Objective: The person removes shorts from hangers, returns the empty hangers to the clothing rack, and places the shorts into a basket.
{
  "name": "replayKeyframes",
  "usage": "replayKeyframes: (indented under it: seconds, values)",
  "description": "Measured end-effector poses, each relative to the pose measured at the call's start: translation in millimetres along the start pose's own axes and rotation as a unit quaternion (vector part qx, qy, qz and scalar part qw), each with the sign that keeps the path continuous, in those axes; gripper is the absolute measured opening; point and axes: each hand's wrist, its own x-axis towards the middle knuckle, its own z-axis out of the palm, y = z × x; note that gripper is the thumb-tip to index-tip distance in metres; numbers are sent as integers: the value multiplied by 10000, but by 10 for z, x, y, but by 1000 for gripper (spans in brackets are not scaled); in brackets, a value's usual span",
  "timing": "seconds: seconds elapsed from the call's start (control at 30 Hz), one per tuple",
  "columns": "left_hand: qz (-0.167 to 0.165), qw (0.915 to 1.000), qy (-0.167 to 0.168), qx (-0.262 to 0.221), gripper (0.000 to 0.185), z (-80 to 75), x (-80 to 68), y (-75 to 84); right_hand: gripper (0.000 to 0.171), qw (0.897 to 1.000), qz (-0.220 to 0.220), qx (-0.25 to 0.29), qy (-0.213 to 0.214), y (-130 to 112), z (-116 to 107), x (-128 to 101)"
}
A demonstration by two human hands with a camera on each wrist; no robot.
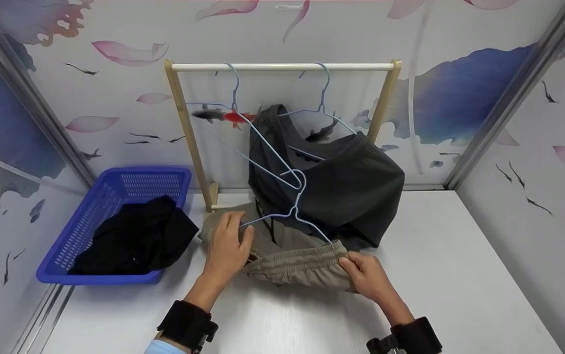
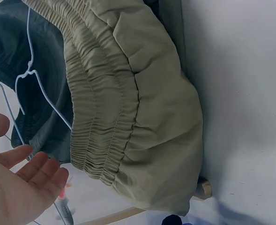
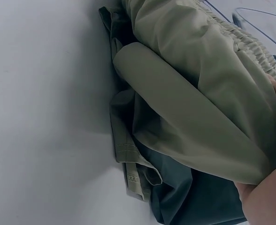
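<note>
Khaki shorts (image 1: 292, 260) with an elastic waistband lie crumpled on the white table (image 1: 459, 255). A light blue wire hanger (image 1: 296, 194) stands over them with its arms down at the waistband. My left hand (image 1: 228, 246) rests with straight fingers on the shorts' left side, beside the hanger's left arm. The left wrist view shows that hand (image 2: 20, 183) open, palm bare, next to the waistband (image 2: 105, 117). My right hand (image 1: 366, 273) pinches the right end of the waistband. In the right wrist view its fingers (image 3: 269, 197) grip the shorts' folded fabric (image 3: 198, 93).
A wooden rack with a white rod (image 1: 282, 67) stands at the back and carries two blue hangers, one with a dark grey garment (image 1: 351, 187) draping onto the table. A blue basket (image 1: 115, 172) holding black clothing (image 1: 134, 236) sits at the left. Patterned walls enclose the table.
</note>
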Motion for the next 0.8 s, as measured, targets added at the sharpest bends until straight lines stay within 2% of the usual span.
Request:
replayKeyframes:
  seconds: [0.33,0.67,0.8]
  values:
    - [-78,9999,-125,2,34,-14,11,-29,41,9992,-376,53,-100,-25,-95,-35]
    - [-29,9998,-206,63,34,24,-19,-124,40,9992,-117,137,-360,3,-126,-89]
    - [-298,9983,-500,7,36,25,-31,-157,41,9984,19,211,-516,36,-128,-111]
